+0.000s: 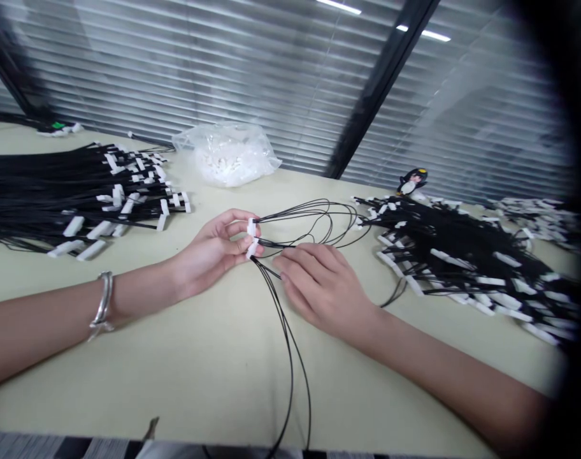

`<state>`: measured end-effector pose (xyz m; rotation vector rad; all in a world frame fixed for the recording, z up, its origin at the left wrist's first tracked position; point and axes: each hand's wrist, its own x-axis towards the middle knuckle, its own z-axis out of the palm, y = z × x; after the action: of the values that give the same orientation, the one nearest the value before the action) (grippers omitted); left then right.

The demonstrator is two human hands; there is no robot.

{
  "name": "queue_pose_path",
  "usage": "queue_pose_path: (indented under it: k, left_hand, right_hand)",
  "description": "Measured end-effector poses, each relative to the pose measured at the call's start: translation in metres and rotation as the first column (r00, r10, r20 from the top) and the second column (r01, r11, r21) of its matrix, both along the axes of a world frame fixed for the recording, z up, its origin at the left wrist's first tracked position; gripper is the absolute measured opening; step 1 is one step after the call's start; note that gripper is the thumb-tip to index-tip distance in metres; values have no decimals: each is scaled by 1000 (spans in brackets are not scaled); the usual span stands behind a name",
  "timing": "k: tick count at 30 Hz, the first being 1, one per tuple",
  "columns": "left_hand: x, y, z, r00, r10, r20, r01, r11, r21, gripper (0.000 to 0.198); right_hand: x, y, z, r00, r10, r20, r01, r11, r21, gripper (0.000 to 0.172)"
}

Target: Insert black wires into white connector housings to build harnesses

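At a pale table [209, 376] before slatted blinds [252, 70], a person worked bare-handed among black wires. On the far left, as I watched, lay a thick bundle of black wires [46, 182], its white-tipped ends pointing inward. A silver-coloured bracelet [102, 303] circled the left wrist. Past it, the left hand [211, 252] held two small white connectors, thumb and fingers closed on them: the upper connector [251, 226] and, just below, the tilted lower connector [253, 248]. A clear plastic bag [230, 156], small pale pieces inside, sat behind.

Some slim black wires [290, 357] fell from the lower connector to the near table edge; others looped rightward, clear of the fingers. The pair looked light and hard, probably smooth, the leads thin and springy; the connector bodies seemed the surest place to take hold, since a tug on the leads might strain their joints.

To the right, the right hand [322, 287] rested over the wires with fingers curled narrow; what its fingertips pinched, if anything, I could not tell. A penguin figurine [411, 182] stood behind a heap of black wires [462, 239] edged with white connectors.
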<state>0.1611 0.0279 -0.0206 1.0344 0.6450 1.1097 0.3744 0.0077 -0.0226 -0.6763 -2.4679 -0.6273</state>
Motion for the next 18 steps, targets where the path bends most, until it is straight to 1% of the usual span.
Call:
queue_pose_path:
  k: [4, 10, 14, 18]
  left_hand:
    - [0, 1, 0, 1000, 3, 1, -3, 1000, -4, 22]
    - [0, 1, 0, 1000, 20, -12, -21, 1000, -21, 22]
    - [1, 1, 0, 999, 38, -7, -38, 998, -42, 23]
    - [0, 2, 0, 999, 45, -3, -45, 998, -45, 24]
  right_hand:
    - [-1, 3, -1, 1000, -25, -17, 25, 1000, 15, 28]
    - [0, 7, -3, 996, -87, -35, 86, 996, -31, 30]
    - [3, 13, -5, 987, -141, -82, 125, 976, -177, 32]
    - [8, 20, -5, 959, -175, -225, 93, 938, -334, 29]
